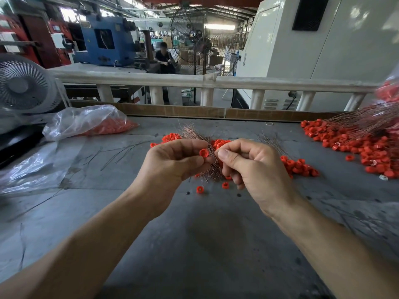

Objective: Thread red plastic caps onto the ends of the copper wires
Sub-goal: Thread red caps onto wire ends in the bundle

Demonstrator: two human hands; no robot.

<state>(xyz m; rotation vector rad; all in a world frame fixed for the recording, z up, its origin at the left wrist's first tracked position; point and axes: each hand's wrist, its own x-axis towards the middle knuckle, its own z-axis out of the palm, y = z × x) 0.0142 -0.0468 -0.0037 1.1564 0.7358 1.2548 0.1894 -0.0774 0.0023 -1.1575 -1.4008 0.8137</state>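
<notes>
The grey flat desk point(205, 234) is carrying loose red caps at 12 o'clock. The left hand point(172, 162) is pinching a small red plastic cap point(203, 152); the right hand point(252, 167) is pinching thin copper wires point(212, 169).

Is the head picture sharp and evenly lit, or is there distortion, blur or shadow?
Head view: wide-angle distortion bows the railing; the left hand, the red cap it pinches and the right hand look sharp; the bag of caps at the right edge is blurred; a soft shadow darkens the table.
</notes>
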